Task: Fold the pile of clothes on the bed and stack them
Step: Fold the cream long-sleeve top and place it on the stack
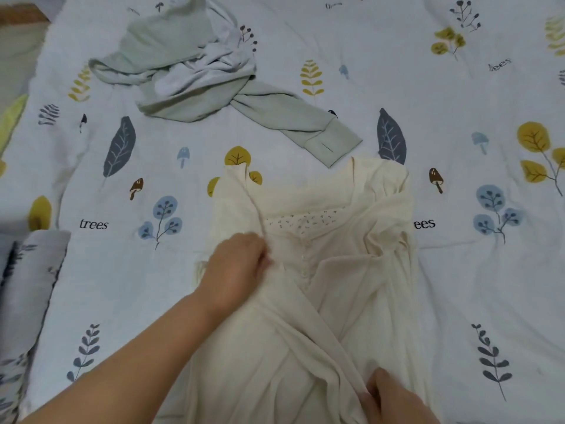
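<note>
Right hand (394, 396) pinching cream garment (330, 270), left hand (237, 264) gripping its fold, green top (183, 75) beyond

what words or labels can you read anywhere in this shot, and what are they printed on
"trees" printed in dark letters on the bedsheet, at the left.
"ees", the same word partly covered by the cream garment, on the sheet at the right.
"ees", partly lost in a crease, on the sheet at the upper right.
A small dark mark on the sheet near the top edge is too blurred to read.
No readable text on the cream garment or the green garment.
</note>
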Available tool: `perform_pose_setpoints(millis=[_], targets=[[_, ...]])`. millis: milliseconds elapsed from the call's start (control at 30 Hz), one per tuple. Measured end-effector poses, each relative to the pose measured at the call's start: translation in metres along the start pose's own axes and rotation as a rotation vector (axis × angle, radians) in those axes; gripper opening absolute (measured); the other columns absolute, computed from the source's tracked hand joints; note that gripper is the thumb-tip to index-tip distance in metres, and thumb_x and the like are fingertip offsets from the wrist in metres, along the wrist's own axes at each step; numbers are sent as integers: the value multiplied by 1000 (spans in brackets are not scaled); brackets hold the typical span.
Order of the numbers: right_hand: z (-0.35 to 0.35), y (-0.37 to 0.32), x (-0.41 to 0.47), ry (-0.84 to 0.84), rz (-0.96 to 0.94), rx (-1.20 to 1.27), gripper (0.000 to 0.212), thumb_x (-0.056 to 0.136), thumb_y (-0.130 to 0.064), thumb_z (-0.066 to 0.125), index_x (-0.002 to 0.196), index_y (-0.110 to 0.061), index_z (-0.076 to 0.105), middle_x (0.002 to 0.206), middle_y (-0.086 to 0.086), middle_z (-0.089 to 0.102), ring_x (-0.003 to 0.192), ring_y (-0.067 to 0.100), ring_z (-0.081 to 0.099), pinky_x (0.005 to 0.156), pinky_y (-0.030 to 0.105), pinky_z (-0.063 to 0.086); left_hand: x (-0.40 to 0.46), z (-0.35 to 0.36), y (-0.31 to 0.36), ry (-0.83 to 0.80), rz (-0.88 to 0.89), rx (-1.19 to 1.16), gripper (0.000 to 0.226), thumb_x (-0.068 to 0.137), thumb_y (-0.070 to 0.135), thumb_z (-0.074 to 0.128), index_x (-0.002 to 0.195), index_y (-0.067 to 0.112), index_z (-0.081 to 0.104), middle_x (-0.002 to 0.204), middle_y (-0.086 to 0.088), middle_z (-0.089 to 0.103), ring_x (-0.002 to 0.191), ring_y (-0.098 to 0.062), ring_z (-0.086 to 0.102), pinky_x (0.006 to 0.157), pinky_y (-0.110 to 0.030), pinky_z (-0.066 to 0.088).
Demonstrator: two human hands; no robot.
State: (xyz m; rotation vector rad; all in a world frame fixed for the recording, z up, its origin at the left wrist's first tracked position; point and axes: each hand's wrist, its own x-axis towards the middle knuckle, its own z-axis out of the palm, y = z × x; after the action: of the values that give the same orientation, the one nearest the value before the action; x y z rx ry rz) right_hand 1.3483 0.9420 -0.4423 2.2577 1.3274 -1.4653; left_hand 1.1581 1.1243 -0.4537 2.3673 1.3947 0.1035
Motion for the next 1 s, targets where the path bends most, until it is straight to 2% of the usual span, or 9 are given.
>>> perform_pose_setpoints(millis=[67,233,367,467,533,700,833,933,1000], targets=[[-5,-3,-1,2,8,-21,32,91,-51,44,70,-34,26,90,-12,47,81,5,46,62,14,32,-1,1,-1,-167,50,-42,20,94,25,51,93,9,63,96,-4,60,90,-23,53,78,-30,38],[-43,-4,14,552,-30,262,12,84,-25,65,80,-33,57,70,-11,54,65,8,49,65,28,35,13,-14,28,223,-21,-139,18,94,19,50,90,11,66,87,-3,63,79,-22,54,71,-34,41],[-114,-9,64,772,-213,194,26,91,-7,49,110,-17,64,94,6,55,80,19,52,70,28,33,22,19,75,-51,-332,-183,31,96,39,42,99,13,58,97,-4,60,91,-23,57,78,-33,42],[-162,-13,113,745,-231,42,43,90,-2,42,128,-19,54,118,13,47,102,29,52,82,34,40,16,43,89,-200,-474,-145,41,90,51,47,105,13,55,103,-4,54,97,-23,55,79,-30,41],[-181,-12,138,657,-290,11,36,93,-16,44,128,-20,52,112,3,48,98,22,51,79,32,40,8,52,90,-197,-528,-201,30,87,42,53,100,16,57,101,-1,48,94,-20,53,80,-28,42],[-209,-21,168,449,-286,-314,19,93,-17,53,106,-14,67,107,12,51,107,30,48,82,31,37,-12,53,89,-29,-478,-376,26,91,33,51,69,24,39,76,9,43,70,-8,42,61,-19,28],[-236,-41,170,343,-286,-95,23,91,-19,57,69,-14,55,75,7,53,74,23,50,64,25,35,-36,49,75,8,-607,-730,28,88,25,59,65,18,45,51,9,45,48,-2,41,51,-18,33],[-247,-49,178,427,-256,-43,32,92,-26,56,66,-9,48,69,6,46,70,23,42,58,28,30,-46,47,63,-95,-599,-663,23,88,26,60,70,15,50,52,9,51,48,-1,43,52,-19,33],[-243,-53,185,545,-222,-60,24,90,-28,57,78,-9,52,88,11,52,82,26,46,68,30,34,-45,45,61,-112,-588,-573,20,87,31,61,72,22,51,59,7,55,54,0,48,54,-18,35]])
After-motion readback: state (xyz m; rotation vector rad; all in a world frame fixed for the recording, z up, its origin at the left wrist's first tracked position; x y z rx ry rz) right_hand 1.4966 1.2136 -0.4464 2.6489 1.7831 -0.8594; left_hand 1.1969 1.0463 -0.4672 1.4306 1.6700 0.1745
